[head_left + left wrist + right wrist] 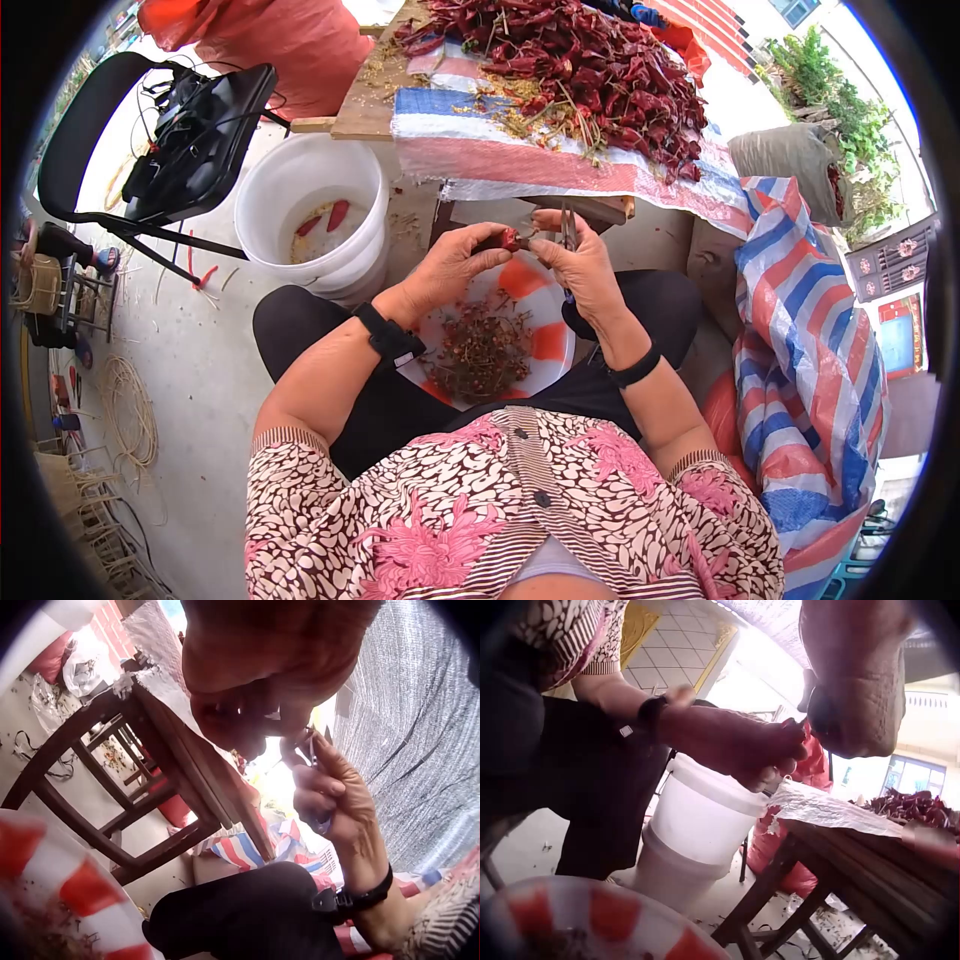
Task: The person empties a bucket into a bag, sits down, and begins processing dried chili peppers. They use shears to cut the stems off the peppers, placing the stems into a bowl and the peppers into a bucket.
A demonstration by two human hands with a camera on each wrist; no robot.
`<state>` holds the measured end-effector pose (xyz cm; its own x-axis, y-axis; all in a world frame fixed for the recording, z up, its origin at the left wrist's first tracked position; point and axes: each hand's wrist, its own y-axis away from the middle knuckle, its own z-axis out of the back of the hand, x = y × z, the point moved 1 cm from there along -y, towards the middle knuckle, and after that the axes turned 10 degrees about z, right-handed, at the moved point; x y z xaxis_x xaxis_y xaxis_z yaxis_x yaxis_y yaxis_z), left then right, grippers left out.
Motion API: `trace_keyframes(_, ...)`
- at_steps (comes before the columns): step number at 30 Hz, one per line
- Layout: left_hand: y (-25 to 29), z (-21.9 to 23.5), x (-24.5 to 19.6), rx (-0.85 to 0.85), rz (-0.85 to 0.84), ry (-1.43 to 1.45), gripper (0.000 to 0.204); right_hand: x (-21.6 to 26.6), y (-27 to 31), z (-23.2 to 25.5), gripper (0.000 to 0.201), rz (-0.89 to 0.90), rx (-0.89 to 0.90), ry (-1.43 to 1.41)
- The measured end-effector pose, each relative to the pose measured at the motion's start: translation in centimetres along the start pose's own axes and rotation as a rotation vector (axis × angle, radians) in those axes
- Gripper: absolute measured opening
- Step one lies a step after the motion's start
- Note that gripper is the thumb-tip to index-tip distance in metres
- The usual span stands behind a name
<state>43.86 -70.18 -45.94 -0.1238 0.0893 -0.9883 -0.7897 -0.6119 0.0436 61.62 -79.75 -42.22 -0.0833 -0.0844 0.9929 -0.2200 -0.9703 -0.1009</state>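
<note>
In the head view my left hand (450, 262) pinches a dried red chili (510, 239) between thumb and fingers. My right hand (583, 268) grips a small pair of scissors (569, 228), blades upward, with its thumb and finger close to the chili's stem end. The left wrist view shows the same scissors (313, 748) in the right hand, fingertips meeting the left hand's. Below both hands, between the knees, sits a white and orange-red basin (548, 342) with cut stems and bits in it. The left palm faces away, hiding part of the chili.
A heap of dried chilies (590, 75) covers a striped sheet (500, 165) on the wooden table ahead. To the left stands a white bucket (262, 215) with a few red chilies inside, beside a black folding chair (215, 150). Striped sheeting (810, 330) hangs at the right.
</note>
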Motion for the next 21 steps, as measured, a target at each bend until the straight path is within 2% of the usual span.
trace_keyframes(2,0.4,0.1,-0.2,0.01,0.014,0.043,0.031,0.0,0.3,-0.7,0.024,-0.067,-0.001,-0.141)
trace_keyframes(4,0.6,0.1,0.0,0.02,0.017,0.102,0.03,-0.8,0.5,-1.6,0.021,-0.007,-0.005,-0.174)
trace_keyframes(6,0.6,0.0,0.5,0.031,0.006,0.176,0.029,-2.2,0.4,-2.8,0.018,0.22,-0.081,-0.115)
trace_keyframes(9,0.7,0.2,0.9,0.035,0.052,0.156,0.027,-1.6,0.2,-3.6,0.019,0.653,-0.082,0.558)
trace_keyframes(13,1.2,-0.1,1.6,0.084,0.124,0.256,0.025,-0.4,1.0,-4.9,0.023,0.732,0.03,0.89)
trace_keyframes(17,0.8,0.8,2.0,0.159,0.14,0.176,0.026,-1.6,0.2,-5.3,0.013,0.683,-0.113,0.888)
trace_keyframes(19,0.8,1.0,1.7,0.175,0.147,0.154,0.028,-3.5,-0.5,-5.0,0.009,0.389,-0.143,0.38)
trace_keyframes(21,1.0,1.0,1.4,0.165,0.143,0.164,0.029,-3.2,-0.5,-5.2,0.009,0.125,-0.159,-0.048)
